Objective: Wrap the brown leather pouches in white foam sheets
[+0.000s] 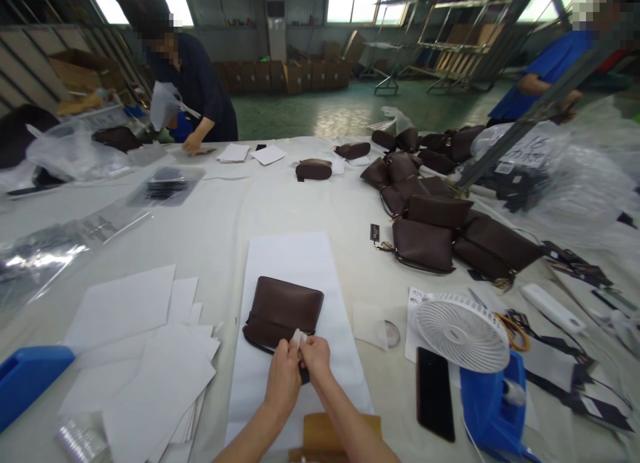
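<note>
A dark brown leather pouch point(286, 306) lies on a long white paper sheet point(295, 253) in front of me. At its lower right corner my left hand point(284, 370) and my right hand point(316, 356) meet, fingers pinched together. Between them is a small piece of thin white tissue point(299, 336), bunched up at the pouch's corner. Both hands appear to grip this tissue. A small black tag point(304, 375) shows just below the fingers. What else the fingertips cover is hidden.
Brown pouches point(423, 243) are heaped at the right. White paper sheets point(150, 376) and a blue tape dispenser point(35, 376) lie left. A fan point(463, 333) and a phone point(435, 393) stand near right. One person point(200, 83) works across the table, another point(545, 76) far right.
</note>
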A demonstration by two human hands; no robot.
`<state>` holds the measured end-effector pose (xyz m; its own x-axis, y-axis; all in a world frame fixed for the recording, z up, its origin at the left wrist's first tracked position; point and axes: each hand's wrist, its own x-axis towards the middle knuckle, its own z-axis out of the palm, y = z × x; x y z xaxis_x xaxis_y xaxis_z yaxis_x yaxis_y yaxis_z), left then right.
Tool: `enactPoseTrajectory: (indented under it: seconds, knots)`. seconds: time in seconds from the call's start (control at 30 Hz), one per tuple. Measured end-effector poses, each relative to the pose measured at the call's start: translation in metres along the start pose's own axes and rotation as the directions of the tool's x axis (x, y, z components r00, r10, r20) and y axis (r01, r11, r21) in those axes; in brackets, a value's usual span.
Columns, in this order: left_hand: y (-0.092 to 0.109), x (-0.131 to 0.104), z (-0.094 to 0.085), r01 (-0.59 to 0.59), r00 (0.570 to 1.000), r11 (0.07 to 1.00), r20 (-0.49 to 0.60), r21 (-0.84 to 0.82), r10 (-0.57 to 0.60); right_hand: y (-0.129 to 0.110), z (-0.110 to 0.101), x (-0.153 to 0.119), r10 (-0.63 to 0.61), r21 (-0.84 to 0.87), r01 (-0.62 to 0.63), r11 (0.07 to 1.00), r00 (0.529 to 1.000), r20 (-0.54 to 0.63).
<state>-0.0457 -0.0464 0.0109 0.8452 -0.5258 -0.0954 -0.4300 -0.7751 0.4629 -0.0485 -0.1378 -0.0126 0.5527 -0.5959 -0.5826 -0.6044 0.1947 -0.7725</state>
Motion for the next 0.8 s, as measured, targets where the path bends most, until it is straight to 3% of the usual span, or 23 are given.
enactPoseTrajectory:
  seconds: [0.17,0.27,0.43,0.53,0.6,0.67,0.73,0.8]
  knots:
    - [-0.004,-0.008,0.009,-0.101,0.990,0.980,-0.078,0.173,0.116,-0.004,-0.002,0.000,0.048,0.117,-0.056,0.992,0.997,0.068]
    - [-0.005,-0.010,0.010,-0.119,0.989,0.977,-0.061,0.178,0.132,-0.009,-0.005,0.000,0.062,0.154,-0.079,0.985,0.991,0.116]
    - [-0.004,-0.009,-0.003,-0.079,0.996,0.997,0.033,0.009,0.079,-0.011,-0.014,0.000,-0.027,0.074,0.011,0.997,0.976,0.214]
    - [-0.012,0.001,-0.018,-0.012,0.999,0.968,0.047,-0.250,0.025,-0.009,-0.018,-0.001,-0.047,0.071,0.032,0.997,0.973,0.224]
    - [-0.020,0.010,-0.025,0.192,0.981,0.839,0.114,-0.510,-0.155,-0.008,-0.019,-0.003,-0.055,0.077,0.038,0.996,0.969,0.239]
    - [-0.025,0.016,-0.024,0.400,0.917,0.631,0.279,-0.665,-0.286,-0.008,-0.019,-0.005,-0.075,0.078,0.057,0.995,0.965,0.250]
    - [-0.025,0.017,-0.018,0.519,0.855,0.490,0.430,-0.700,-0.290,-0.009,-0.019,-0.006,-0.101,0.071,0.086,0.994,0.964,0.247]
    - [-0.020,0.013,-0.009,0.572,0.820,0.398,0.505,-0.717,-0.269,-0.008,-0.018,-0.006,-0.131,0.056,0.121,0.991,0.965,0.228]
